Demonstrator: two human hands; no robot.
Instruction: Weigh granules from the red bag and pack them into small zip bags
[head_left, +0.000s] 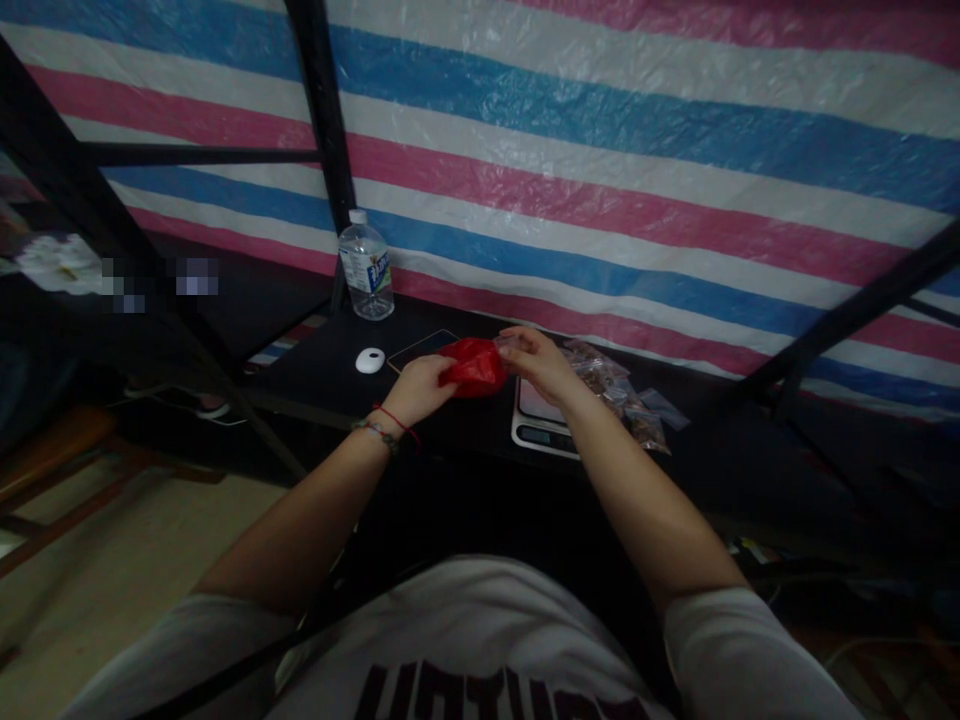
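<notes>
Over a dark tabletop (315, 375), my left hand (421, 385) is closed on the left side of a crumpled red plastic bag (474, 366). My right hand (534, 360) is closed too, pinching what looks like a small clear bag at the red bag's right edge, just above a small digital scale (536, 425). A red string and a beaded band circle my left wrist.
A clear water bottle (366, 270) stands at the table's back left. A small white round object (370, 360) and a dark flat pad (418, 350) lie near it. Several small clear bags of brown bits (626, 400) lie right of the scale. A striped tarp hangs behind.
</notes>
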